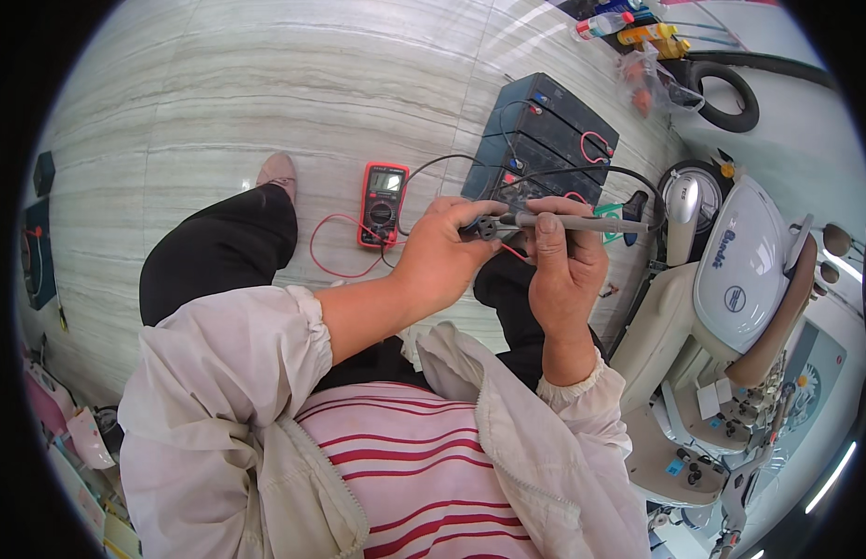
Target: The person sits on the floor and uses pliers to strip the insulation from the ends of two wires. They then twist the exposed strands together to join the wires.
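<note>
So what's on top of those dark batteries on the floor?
On the batteries: a red wire loop and a thin black wire. The left hand and right hand partly cover the near edge; anything behind them is hidden.

Plug [487, 226]: dark, round-faced, with small holes; right of the meter and slightly lower, between thumb and fingers of the left hand [442, 250].

Tool [600, 224]: grey, slim, pen-shaped; farther right of the meter, nearly level, gripped by the right hand [565, 265] with the thumb along its side. Narrower end points at the plug; contact cannot be told.

Meter [382, 205]: red case, dark face, round dial, pale screen at top; lies face up, almost straight.

Red lead [312, 244]: thin; loops out left of the meter and below it.
</note>
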### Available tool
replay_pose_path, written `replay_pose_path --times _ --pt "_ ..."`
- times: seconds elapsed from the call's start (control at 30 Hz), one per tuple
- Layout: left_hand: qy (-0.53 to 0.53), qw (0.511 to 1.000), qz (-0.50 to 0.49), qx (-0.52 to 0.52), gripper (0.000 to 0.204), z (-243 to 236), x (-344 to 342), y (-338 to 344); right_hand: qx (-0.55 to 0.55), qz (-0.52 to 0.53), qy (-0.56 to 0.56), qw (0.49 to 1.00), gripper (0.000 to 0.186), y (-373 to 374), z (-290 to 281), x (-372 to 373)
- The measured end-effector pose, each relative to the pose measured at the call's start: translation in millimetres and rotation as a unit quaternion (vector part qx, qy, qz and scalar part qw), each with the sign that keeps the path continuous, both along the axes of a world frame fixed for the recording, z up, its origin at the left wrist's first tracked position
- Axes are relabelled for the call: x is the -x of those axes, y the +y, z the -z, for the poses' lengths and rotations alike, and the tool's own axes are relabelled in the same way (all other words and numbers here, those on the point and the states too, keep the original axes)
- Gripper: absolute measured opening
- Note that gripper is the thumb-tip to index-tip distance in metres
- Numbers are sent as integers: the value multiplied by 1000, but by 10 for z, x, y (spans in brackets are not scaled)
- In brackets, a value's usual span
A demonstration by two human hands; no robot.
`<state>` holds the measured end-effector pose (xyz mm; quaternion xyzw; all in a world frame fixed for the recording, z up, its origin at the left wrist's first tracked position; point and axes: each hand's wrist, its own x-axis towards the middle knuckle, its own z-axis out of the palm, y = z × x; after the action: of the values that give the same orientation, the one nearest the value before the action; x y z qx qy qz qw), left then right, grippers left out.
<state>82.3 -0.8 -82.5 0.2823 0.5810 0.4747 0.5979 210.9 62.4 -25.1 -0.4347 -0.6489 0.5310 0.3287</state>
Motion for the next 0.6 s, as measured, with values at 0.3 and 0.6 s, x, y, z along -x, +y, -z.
replay_pose_path --times 0.3,0.6 --pt "-7 1000 2 14 36 -41 17 -9 14 17 15 1000 14 -6 11 -4" --pt "-86 995 7 46 35 -55 29 -3 48 50 39 997 16 20 3 17"
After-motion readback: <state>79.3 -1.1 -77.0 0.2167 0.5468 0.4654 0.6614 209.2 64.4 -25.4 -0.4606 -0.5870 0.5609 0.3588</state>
